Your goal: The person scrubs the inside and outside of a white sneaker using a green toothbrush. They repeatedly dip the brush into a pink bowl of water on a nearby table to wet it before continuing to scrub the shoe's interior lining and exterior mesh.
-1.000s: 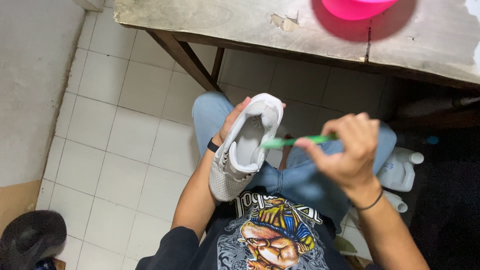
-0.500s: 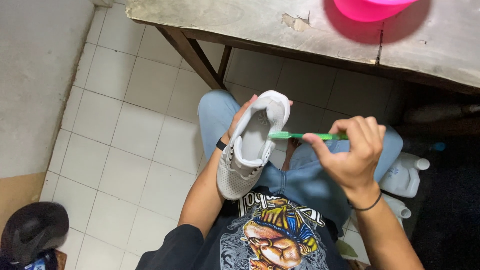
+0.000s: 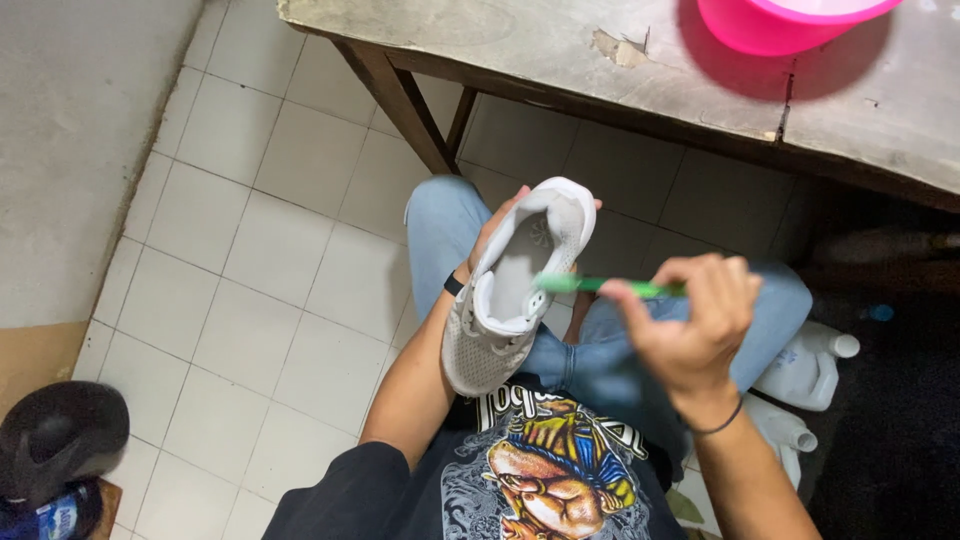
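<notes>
Cradling white mesh sneaker (image 3: 515, 285) at frame centre, opening upturned for access: left hand (image 3: 497, 232) wrapped closed behind it; right hand (image 3: 690, 325) pinching slim green plastic toothbrush (image 3: 600, 286), head inside.

I see the shoe (image 3: 515, 285) mid-frame, over my lap, the brush (image 3: 600, 286) just right of it. The table (image 3: 560, 50) spans the top edge, a basin (image 3: 780, 20) on it; bottles (image 3: 805, 370), probably, lower right.

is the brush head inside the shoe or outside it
Inside: the green brush in the right hand reaches into the opening of the white shoe.
</notes>
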